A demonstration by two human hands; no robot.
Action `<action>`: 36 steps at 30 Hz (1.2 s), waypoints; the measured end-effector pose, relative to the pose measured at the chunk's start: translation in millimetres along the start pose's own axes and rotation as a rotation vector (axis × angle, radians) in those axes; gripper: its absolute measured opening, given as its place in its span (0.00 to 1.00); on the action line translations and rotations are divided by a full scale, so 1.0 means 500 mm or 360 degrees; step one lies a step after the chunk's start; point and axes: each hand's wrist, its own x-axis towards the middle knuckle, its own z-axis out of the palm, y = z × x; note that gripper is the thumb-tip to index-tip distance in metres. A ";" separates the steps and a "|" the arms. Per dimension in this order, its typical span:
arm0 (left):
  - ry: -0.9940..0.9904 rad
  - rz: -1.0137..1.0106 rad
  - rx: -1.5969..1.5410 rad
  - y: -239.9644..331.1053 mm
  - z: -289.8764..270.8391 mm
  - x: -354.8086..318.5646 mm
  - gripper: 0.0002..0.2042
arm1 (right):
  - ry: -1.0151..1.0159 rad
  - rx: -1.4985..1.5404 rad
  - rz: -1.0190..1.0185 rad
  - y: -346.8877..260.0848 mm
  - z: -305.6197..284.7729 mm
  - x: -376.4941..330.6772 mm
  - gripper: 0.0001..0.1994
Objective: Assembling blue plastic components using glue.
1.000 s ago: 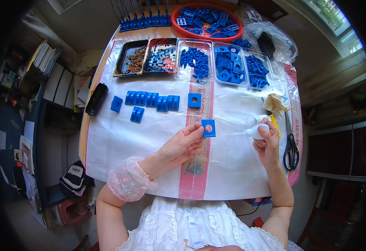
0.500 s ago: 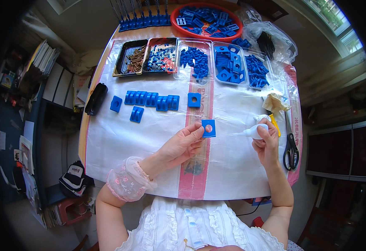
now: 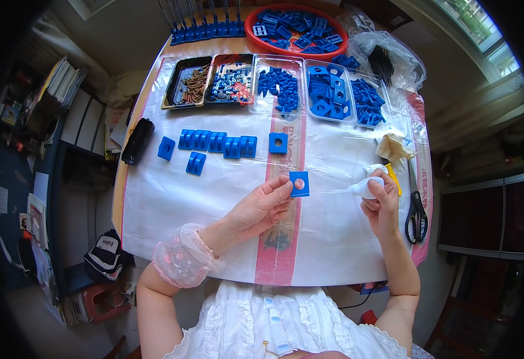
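Pinched between my left thumb and fingertips, a blue square [image 3: 299, 183] with a round hole in its middle sits just above the counter [image 3: 214, 197], near the red stripe [image 3: 281, 239] that runs down the white plastic sheet. My left hand [image 3: 262, 206] is closed on its lower left corner only, the rest of the square clear of my fingers. My right hand [image 3: 382, 206] is wrapped shut around a small white bottle [image 3: 367, 188], soft-looking and rounded, its thin nozzle pointing left toward the square but not touching it.

Beyond my hands lies a row of blue ribbed blocks [image 3: 217, 143], hard and glossy, with one more holed block [image 3: 278, 142] to their right. Clear trays [image 3: 319, 90] of blue parts line the far edge, beside a dark tray of brownish screws [image 3: 191, 87]. Black-handled scissors [image 3: 416, 212] lie at my right, just beside a yellow tool [image 3: 394, 178] and a crumpled cloth [image 3: 394, 146].
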 end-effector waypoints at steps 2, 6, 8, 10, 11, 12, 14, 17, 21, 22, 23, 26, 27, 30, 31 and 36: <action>0.0004 0.0002 0.0010 -0.001 -0.001 0.000 0.09 | -0.0001 0.0010 0.0006 -0.001 0.000 0.000 0.10; 0.0030 0.0001 -0.0001 0.000 0.003 0.000 0.09 | 0.0005 0.0010 0.0007 0.001 -0.002 0.000 0.09; 0.0013 0.0003 0.0002 -0.001 0.001 0.000 0.09 | 0.0004 0.0008 0.0010 0.001 -0.001 0.000 0.09; -0.0009 0.0005 0.0001 -0.002 -0.003 0.001 0.09 | 0.0005 0.0025 0.0014 -0.002 0.000 -0.001 0.09; -0.0023 0.0004 -0.0002 -0.002 -0.005 0.002 0.09 | 0.0006 0.0034 0.0015 -0.003 0.000 -0.001 0.08; -0.0037 0.0004 -0.0005 -0.003 -0.006 0.002 0.09 | -0.0002 0.0036 0.0012 -0.003 -0.001 -0.001 0.08; 0.0000 0.0002 -0.0018 -0.002 -0.003 0.001 0.09 | -0.0019 0.0041 0.0006 -0.002 -0.003 -0.001 0.08; -0.0007 -0.0003 -0.0020 -0.001 -0.002 0.001 0.09 | -0.0005 0.0038 0.0006 -0.002 -0.001 0.000 0.09; 0.0005 -0.0012 -0.0016 0.001 0.002 -0.001 0.09 | -0.0012 0.0039 0.0002 -0.003 -0.001 -0.001 0.09; 0.0009 -0.0012 -0.0018 0.001 0.002 -0.001 0.09 | -0.0011 0.0035 0.0000 -0.004 0.000 -0.001 0.09; 0.0014 -0.0013 -0.0020 0.001 0.002 -0.001 0.08 | -0.0011 0.0030 -0.0001 -0.005 0.001 -0.002 0.09; 0.0008 -0.0012 -0.0017 0.001 0.000 -0.001 0.08 | -0.0020 0.0037 0.0001 -0.005 0.001 -0.001 0.09; 0.0003 -0.0011 -0.0015 0.001 0.000 -0.001 0.08 | -0.0015 0.0034 0.0000 -0.005 0.001 -0.002 0.09; -0.0001 -0.0015 -0.0006 0.002 0.002 -0.001 0.08 | -0.0007 0.0030 0.0000 -0.004 0.000 -0.002 0.09; 0.0002 -0.0015 -0.0001 0.002 0.001 -0.001 0.08 | -0.0006 0.0031 0.0002 -0.004 0.000 -0.002 0.09; 0.0006 -0.0015 -0.0003 0.001 0.000 0.000 0.08 | -0.0009 0.0024 0.0001 -0.003 -0.002 -0.001 0.09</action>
